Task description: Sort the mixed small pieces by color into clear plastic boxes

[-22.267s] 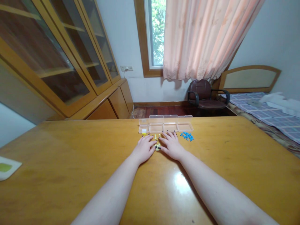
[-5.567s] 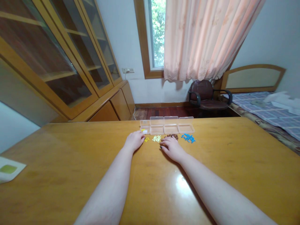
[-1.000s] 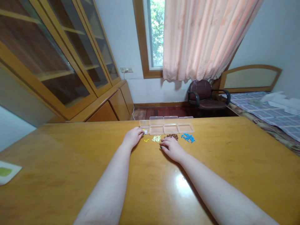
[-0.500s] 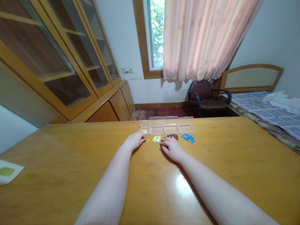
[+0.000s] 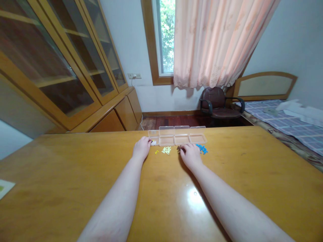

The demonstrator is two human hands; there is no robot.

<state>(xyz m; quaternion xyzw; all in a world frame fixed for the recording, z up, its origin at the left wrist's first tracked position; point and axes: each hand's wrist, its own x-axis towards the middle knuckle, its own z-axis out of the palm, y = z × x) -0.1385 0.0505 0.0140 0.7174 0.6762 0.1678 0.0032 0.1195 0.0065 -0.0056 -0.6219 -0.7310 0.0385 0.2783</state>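
Left hand: fingers curled, tips at small leftmost box; pinching anything or not, can't tell. Right hand: cupped over brown pile, grip unclear. Pale-yellow pile and blue pile each before own box, likely colour sorting. Lone yellow piece beside left hand.

Left forearm and right forearm bare, stretched forward, converging slightly. Left hand palm down, fingers curled, tips bunched forward-right; pinch unclear. Right hand palm down, fingers bent, close together, tips forward-left. Hands well apart. Wrists straight.
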